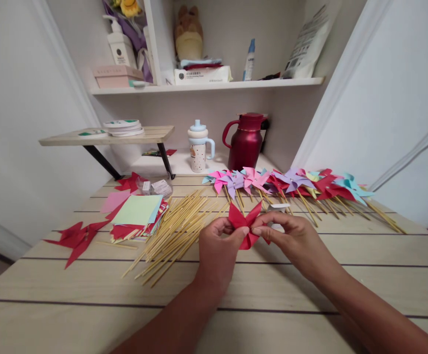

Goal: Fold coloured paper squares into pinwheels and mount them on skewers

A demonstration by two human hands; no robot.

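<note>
Both my hands hold a red paper pinwheel piece [243,222] just above the wooden table [88,280]. My left hand [217,248] pinches its left side and lower fold. My right hand [291,238] pinches its right side with thumb and forefinger. A pile of thin wooden sticks [173,231] lies just left of my left hand. Behind my hands a row of finished pinwheels on sticks [291,184] in pink, purple, red and blue lies across the table.
A stack of coloured paper squares [138,211] and cut red paper pieces [77,238] lie at the left. A small clear container [156,187], a lidded cup [198,147] and a dark red jug [246,141] stand at the back. Shelves with items hang above.
</note>
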